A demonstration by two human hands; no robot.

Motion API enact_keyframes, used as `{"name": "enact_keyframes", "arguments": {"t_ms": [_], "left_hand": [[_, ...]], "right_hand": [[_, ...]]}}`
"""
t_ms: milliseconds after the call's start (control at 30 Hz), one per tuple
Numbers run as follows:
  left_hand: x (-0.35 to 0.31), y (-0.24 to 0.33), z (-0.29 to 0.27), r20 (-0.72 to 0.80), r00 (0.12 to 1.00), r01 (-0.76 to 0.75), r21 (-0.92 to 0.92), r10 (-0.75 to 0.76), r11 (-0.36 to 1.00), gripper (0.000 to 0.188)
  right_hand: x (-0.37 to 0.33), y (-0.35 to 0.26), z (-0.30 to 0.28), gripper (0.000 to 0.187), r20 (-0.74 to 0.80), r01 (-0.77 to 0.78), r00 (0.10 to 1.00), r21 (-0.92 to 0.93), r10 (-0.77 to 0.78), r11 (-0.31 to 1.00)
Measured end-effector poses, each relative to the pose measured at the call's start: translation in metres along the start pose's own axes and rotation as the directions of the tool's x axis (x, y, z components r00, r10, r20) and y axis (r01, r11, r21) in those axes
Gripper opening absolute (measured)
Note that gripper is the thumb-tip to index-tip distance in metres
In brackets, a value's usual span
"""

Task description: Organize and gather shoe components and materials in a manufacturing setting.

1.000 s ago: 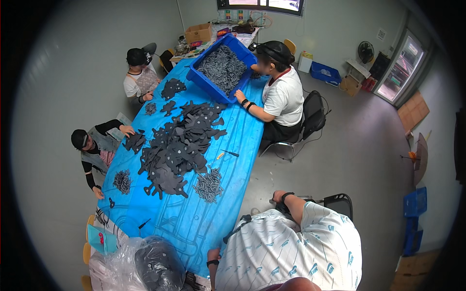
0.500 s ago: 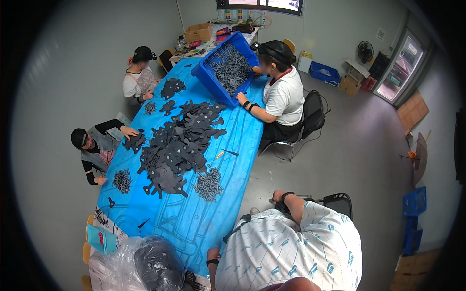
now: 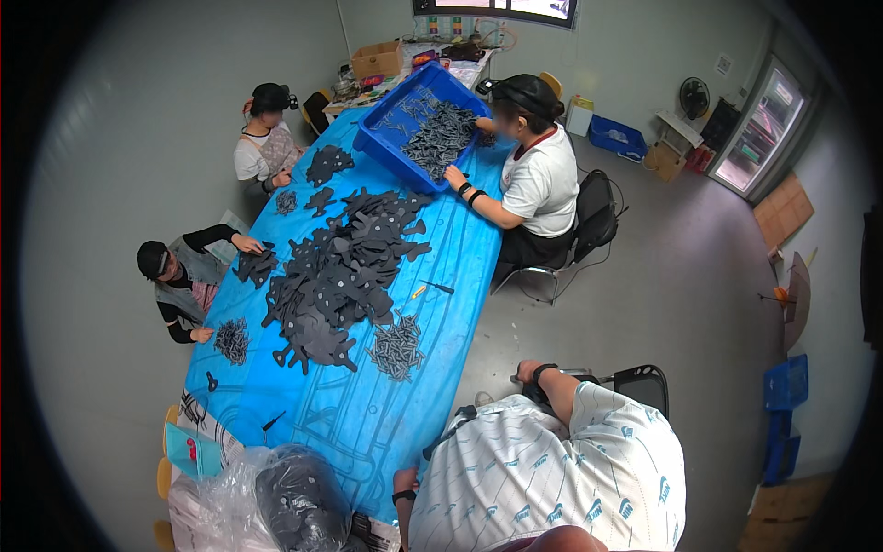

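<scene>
My left hand [image 3: 405, 480] rests by the near right edge of the blue-covered table [image 3: 368, 451], a dark band on its wrist; its fingers cannot be made out. My right hand [image 3: 528, 370], also below a dark wristband, is low beside the table, close to a black chair [image 3: 641, 386]. Its fingers are too small to read. Nearest on the table are a pile of small grey pieces [image 3: 396, 348] and a big heap of dark grey flat cut pieces [image 3: 336, 276]. Beyond, a seated co-worker in white holds a tilted blue crate [image 3: 386, 147] of grey pieces [image 3: 441, 138].
Two co-workers sit along the left side with small piles [image 3: 232, 341] before them. A clear bag of dark pieces [image 3: 299, 497] and a turquoise bin [image 3: 193, 453] stand at the near left. A yellow-and-black tool [image 3: 419, 292] lies near the right edge. Behind is a cluttered table [image 3: 460, 69].
The grey pieces in the blue crate have slid toward the co-worker in white, baring the crate's far left part. The near left co-worker's hands have shifted slightly. My hands stay put.
</scene>
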State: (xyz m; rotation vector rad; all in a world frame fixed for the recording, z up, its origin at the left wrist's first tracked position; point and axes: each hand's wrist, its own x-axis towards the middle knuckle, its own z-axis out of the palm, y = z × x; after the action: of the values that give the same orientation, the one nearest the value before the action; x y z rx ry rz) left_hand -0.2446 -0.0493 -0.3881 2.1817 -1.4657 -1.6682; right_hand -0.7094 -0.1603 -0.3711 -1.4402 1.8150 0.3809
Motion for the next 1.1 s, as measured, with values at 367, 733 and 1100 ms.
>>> {"name": "enact_keyframes", "arguments": {"t_ms": [367, 733, 1100], "left_hand": [[-0.002, 0.003, 0.0, -0.003, 1.0, 0.007, -0.007, -0.007, 1.0, 0.03], [0.003, -0.008, 0.004, -0.029, 0.999, 0.032, -0.04, -0.033, 0.999, 0.031], [-0.018, 0.029, -0.003, -0.063, 0.947, 0.306, -0.118, -0.314, 0.945, 0.033]], "right_hand": [[-0.006, -0.003, -0.004, 0.03, 0.015, -0.042, 0.999, 0.044, 0.042, 0.998], [-0.004, -0.004, 0.0, 0.029, 0.013, -0.052, 0.999, 0.031, 0.052, 0.998], [0.006, 0.002, 0.007, 0.027, 0.002, 0.017, 1.0, -0.013, -0.017, 1.0]]}}
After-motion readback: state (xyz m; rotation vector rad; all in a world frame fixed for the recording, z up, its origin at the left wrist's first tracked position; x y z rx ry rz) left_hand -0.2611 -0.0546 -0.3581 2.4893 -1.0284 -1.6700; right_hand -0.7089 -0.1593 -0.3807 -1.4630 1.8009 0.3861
